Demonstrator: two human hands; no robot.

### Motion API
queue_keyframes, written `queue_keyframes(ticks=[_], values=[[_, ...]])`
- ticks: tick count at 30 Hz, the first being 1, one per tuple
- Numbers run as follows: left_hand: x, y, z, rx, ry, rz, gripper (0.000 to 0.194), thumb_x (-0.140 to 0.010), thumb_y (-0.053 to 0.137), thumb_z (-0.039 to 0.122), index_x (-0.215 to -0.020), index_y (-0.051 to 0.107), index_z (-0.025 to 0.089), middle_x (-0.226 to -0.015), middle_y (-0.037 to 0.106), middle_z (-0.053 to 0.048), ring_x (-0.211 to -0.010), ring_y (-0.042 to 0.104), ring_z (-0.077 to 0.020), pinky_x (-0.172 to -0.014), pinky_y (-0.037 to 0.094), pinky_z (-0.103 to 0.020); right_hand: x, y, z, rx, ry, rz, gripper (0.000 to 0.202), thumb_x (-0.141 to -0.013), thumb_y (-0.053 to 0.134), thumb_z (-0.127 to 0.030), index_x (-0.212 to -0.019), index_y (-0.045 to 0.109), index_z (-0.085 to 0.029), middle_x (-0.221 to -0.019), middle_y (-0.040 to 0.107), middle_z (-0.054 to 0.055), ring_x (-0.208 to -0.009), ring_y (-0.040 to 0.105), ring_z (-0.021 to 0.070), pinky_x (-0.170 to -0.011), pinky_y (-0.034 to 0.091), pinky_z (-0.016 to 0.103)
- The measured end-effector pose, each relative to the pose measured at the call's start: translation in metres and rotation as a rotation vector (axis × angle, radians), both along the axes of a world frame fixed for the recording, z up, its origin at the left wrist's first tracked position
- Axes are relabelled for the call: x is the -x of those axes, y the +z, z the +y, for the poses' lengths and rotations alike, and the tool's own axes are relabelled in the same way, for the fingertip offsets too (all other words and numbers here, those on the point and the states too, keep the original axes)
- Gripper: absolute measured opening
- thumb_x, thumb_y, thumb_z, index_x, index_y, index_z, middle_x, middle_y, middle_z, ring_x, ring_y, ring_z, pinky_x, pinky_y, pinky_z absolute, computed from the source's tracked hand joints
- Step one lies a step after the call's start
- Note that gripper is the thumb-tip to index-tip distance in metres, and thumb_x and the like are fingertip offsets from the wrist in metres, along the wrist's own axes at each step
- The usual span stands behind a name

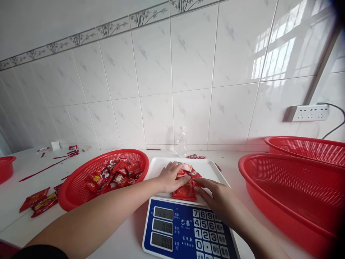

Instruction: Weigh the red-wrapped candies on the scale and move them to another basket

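A small heap of red snack packets (185, 192), one with a pale printed top, lies on the white pan (159, 167) of an electronic scale. My left hand (169, 178) rests on the heap's left side. Its fingers stretch over the far packets and its thumb lies across the nearer ones. From the right, my right hand (215, 192) touches the heap's edge with its fingertips, fingers apart. Some packet edges are hidden under both hands. In front sits the scale's blue keypad panel (187, 232), its lower right partly covered by my right forearm.
Left of the scale, a red basket (104, 156) holds many small wrapped sweets. Loose packets (44, 203) and red ribbon strips lie farther left. Two red baskets (291, 194) stand at the right. Behind the pan is a clear plastic bottle (182, 142), close to the tiled wall.
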State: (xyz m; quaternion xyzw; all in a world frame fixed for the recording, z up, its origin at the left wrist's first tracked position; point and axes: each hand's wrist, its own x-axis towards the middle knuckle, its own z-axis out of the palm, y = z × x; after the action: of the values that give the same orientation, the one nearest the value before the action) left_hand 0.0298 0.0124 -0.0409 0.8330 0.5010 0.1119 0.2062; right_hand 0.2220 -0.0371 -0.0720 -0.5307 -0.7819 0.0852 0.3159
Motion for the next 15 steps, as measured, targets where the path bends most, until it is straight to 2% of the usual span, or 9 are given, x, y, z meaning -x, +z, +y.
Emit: queue_keyframes(ticks=[4,6,10,12,15], values=[[-0.001,-0.006,0.011,-0.073,-0.057,0.065,0.075,-0.087,0.029,0.076,-0.146,0.034,0.030,-0.158,0.024,-0.006,-0.146,0.005,-0.0369,-0.115,0.008,-0.061,0.000,0.000,0.000,-0.008,0.027,0.017,0.037,-0.090,0.040,-0.042,-0.109,0.069,-0.028,-0.102,0.075,0.007,-0.086,0.071,0.0263,-0.070,0.054,0.039],[-0.001,-0.009,0.014,-0.106,-0.086,0.073,0.068,-0.087,0.034,0.073,-0.141,0.043,0.032,-0.154,0.033,-0.004,-0.145,0.014,-0.0355,-0.115,0.013,-0.058,-0.001,-0.001,0.000,-0.013,0.028,0.022,0.037,-0.091,0.040,-0.042,-0.109,0.069,-0.028,-0.100,0.075,0.007,-0.083,0.071,0.0259,-0.068,0.054,0.038],[-0.001,-0.011,0.015,-0.159,-0.088,0.047,0.055,-0.089,0.043,0.065,-0.126,0.059,0.027,-0.147,0.044,-0.007,-0.139,0.031,-0.0307,-0.115,0.023,-0.050,-0.002,-0.005,0.003,-0.048,-0.005,0.014,0.036,-0.091,0.042,-0.043,-0.106,0.070,-0.027,-0.097,0.075,0.008,-0.076,0.071,0.0253,-0.064,0.054,0.037],[0.001,-0.011,0.013,-0.166,-0.099,0.027,0.052,-0.089,0.046,0.063,-0.121,0.062,0.025,-0.144,0.047,-0.009,-0.137,0.035,-0.0301,-0.114,0.025,-0.049,-0.003,-0.006,0.005,-0.073,-0.025,0.015,0.035,-0.091,0.042,-0.041,-0.107,0.070,-0.027,-0.102,0.075,0.008,-0.083,0.071,0.0258,-0.068,0.055,0.038],[0.005,-0.010,0.011,-0.173,-0.116,0.002,0.051,-0.090,0.050,0.058,-0.126,0.059,0.023,-0.140,0.051,-0.011,-0.134,0.039,-0.0290,-0.113,0.027,-0.048,-0.004,-0.005,0.005,-0.140,-0.029,-0.004,0.035,-0.090,0.043,-0.038,-0.112,0.068,-0.027,-0.117,0.070,0.008,-0.103,0.067,0.0260,-0.082,0.055,0.041]])
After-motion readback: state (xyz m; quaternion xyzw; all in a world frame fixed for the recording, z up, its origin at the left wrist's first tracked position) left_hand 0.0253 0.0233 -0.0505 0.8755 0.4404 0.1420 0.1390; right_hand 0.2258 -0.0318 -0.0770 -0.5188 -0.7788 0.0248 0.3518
